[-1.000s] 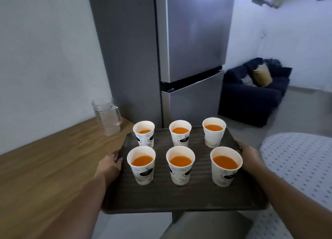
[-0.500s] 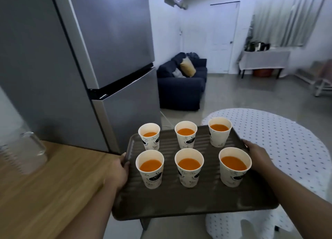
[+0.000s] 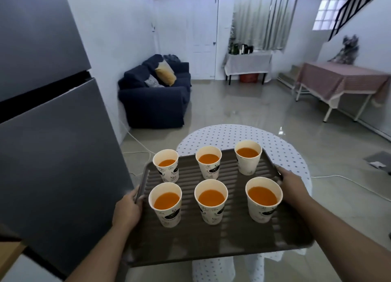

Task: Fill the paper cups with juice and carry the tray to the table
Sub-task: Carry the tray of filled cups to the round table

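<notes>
Six white paper cups of orange juice in two rows on a dark ribbed plastic tray, gripped at opposite side edges by left hand and right hand, above a round polka-dot clothed table. Any tilt or bump against the table edge could slosh the fuller near-edge cups.

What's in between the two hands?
The tray with six paper cups of juice sits between the left hand and right hand, head view.

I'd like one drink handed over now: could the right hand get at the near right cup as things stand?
Probably not yet: the right hand grips the tray edge beside that near right cup, so nothing blocks it, but letting go would risk tipping the tray.
</notes>
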Demonstrator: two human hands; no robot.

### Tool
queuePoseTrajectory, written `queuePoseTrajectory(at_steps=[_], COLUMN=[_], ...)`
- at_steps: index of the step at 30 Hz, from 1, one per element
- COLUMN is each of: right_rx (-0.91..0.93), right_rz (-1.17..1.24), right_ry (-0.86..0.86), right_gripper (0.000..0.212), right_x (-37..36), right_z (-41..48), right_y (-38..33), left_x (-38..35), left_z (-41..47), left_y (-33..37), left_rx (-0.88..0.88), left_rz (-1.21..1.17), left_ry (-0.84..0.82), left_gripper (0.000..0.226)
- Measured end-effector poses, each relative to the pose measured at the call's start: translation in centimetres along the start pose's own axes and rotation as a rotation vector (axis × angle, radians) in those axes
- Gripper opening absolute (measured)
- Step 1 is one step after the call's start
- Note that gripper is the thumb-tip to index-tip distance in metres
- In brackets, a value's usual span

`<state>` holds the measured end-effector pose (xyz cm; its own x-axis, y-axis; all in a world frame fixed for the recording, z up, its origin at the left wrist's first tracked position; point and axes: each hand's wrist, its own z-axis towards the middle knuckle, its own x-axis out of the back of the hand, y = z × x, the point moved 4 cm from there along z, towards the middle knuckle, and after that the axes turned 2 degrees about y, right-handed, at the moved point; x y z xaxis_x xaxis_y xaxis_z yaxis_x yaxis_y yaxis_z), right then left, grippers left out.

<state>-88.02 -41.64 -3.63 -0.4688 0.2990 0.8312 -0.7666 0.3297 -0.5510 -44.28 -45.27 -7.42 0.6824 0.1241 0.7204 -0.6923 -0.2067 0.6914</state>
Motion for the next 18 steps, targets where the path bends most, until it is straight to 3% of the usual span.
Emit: queuePoseTrajectory(at_steps=[18], right_rx=[-0.312], right_rz=[-0.027], right_ry=[0.082], right_gripper=[0.046], right_x=[-3.7], right_z=[17.7], right_y=[7.4], left_x=[-16.3], left_z=[22.0], left_y=[12.5], left_rx=[-0.189], left_rz=[0.036], left_ry=[-0.148], left_gripper=[0.044])
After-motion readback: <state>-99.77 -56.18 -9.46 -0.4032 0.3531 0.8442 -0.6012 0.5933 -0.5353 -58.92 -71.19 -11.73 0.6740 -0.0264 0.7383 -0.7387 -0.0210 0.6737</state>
